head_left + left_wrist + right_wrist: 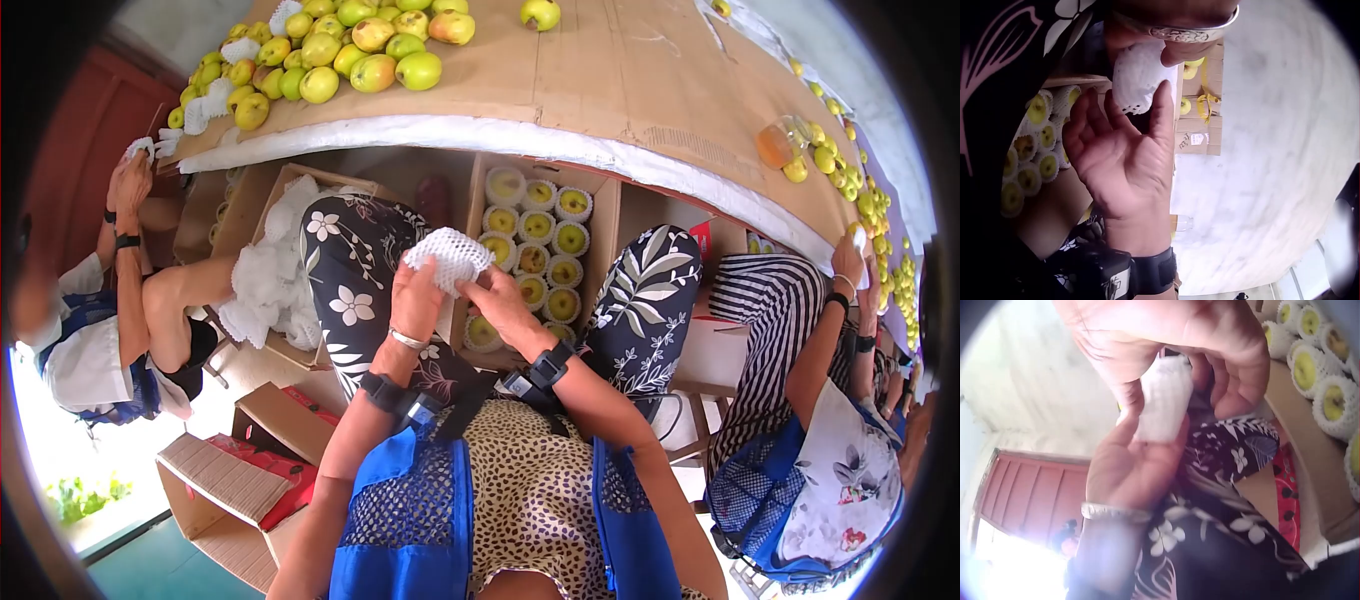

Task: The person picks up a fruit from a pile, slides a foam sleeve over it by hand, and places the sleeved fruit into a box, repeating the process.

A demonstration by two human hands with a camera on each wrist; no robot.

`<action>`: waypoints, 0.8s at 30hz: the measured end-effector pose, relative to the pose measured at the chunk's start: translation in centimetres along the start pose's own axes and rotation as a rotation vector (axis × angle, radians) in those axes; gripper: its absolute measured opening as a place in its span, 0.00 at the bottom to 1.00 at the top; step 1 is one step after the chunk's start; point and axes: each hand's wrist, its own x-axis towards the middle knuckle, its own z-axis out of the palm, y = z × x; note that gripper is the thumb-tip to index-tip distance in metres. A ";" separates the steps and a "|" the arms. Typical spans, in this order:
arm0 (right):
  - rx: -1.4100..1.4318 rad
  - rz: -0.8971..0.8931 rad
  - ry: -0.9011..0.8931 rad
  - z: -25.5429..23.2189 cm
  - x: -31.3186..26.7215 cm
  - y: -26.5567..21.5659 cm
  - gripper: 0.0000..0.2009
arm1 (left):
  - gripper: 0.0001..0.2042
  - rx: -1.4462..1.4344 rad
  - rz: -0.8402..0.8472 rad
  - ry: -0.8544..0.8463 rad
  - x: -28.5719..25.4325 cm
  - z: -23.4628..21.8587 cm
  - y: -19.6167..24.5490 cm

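A white foam net sleeve (450, 258) is held up between my two hands, above the lap. My left hand (415, 305), with a silver bracelet at its wrist, grips one side of it. At its other side, my right hand (505, 305) pinches the sleeve between thumb and fingers. The sleeve looks bulged in the left wrist view, but I cannot tell whether a fruit is inside. Just beyond and below the hands, a cardboard box (475, 190) holds rows of yellow-green fruits (538, 226) in white foam nets.
Loose yellow-green fruits (372, 35) are heaped on the cardboard-covered table (600, 90). A box of empty foam nets (285, 255) stands beside the left knee. Open cartons (225, 480) lie at lower left. People work on the left (125, 290) and right (820, 430).
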 end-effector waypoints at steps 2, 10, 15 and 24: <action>0.144 -0.029 0.002 0.0 0.4 0.6 0.13 | 0.18 1.098 0.218 0.047 0.0 -2.1 0.1; 0.276 -0.306 -0.074 -1.7 0.6 -1.9 0.09 | 0.15 0.251 -0.265 0.249 1.4 -2.1 0.2; 0.679 -0.160 -0.098 -1.7 1.0 -2.2 0.10 | 0.16 0.176 -0.274 0.120 0.9 -1.2 0.5; 0.878 0.091 -0.053 -2.5 1.5 -1.6 0.10 | 0.21 0.357 0.099 -0.238 0.1 -0.1 0.2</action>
